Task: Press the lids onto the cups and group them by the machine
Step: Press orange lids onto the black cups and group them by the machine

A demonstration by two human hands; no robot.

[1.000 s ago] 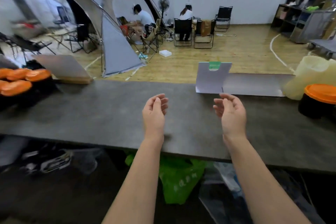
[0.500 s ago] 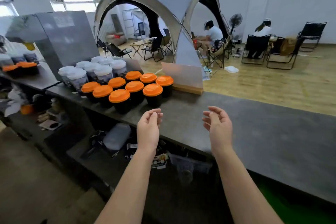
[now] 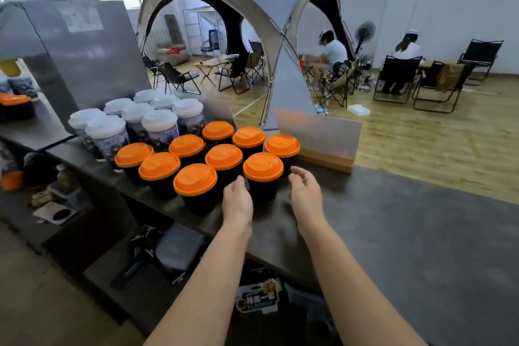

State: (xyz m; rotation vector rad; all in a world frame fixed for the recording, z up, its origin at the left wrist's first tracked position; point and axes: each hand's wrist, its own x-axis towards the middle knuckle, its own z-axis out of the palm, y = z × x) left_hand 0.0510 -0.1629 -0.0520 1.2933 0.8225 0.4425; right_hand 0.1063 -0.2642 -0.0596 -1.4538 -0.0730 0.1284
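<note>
Several black cups with orange lids stand grouped on the dark counter (image 3: 393,227). The nearest right one, a black cup with an orange lid (image 3: 263,167), sits between my two hands. My left hand (image 3: 237,201) is just left of that cup's base and my right hand (image 3: 304,191) just right of it, both with relaxed fingers, holding nothing. Another lidded cup (image 3: 195,180) stands left of my left hand. Behind them stand several printed cups with white lids (image 3: 160,121), beside a large grey machine (image 3: 81,56).
A frosted sign in a wooden stand (image 3: 323,140) sits just right of the orange-lidded cups. More cups (image 3: 14,101) rest on the far-left counter. Shelves with clutter lie below the counter. A tent, chairs and seated people fill the room behind.
The view has swung left from a bare stretch of counter to the cup group. Both hands have come forward to either side of the nearest right cup.
</note>
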